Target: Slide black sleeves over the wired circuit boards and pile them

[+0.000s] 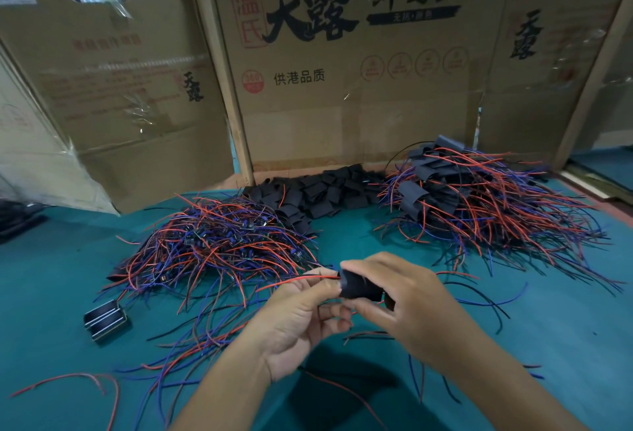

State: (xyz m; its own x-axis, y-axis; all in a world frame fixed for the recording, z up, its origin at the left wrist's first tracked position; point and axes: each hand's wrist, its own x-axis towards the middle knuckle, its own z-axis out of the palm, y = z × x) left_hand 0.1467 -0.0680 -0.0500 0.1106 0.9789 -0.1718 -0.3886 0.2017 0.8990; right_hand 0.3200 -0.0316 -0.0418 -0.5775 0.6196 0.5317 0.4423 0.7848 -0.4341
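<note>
Big brown cardboard boxes (342, 71) stood like a wall at the back, with black writing on them, and they hid whatever was behind. In front of them lay a green table (51, 276). On the right side of the table sat a tall pile of finished boards (479, 204), each in a black cover, with red, blue and black wires sticking out all around. On the left sat a flatter pile of bare boards (219, 242), a tangle of the same wires with little dark parts showing on top; there were too many in both piles to count. Between the two piles, right against the boxes, lay a heap of empty black sleeves (322, 191), touching the left pile. Loose wires trailed over the green near the arms. One small black and silver part (107, 320) lay alone at the left, apart from the piles. Two hands were held up above the table, close together. The right hand (404, 300) curled its thumb and fingers around one black sleeve (359, 287), and part of the sleeve was hidden under them. The left hand (301, 314) pinched the wires (294, 280) coming out of the sleeve's left end between thumb and finger, with a red wire running off to the left.
</note>
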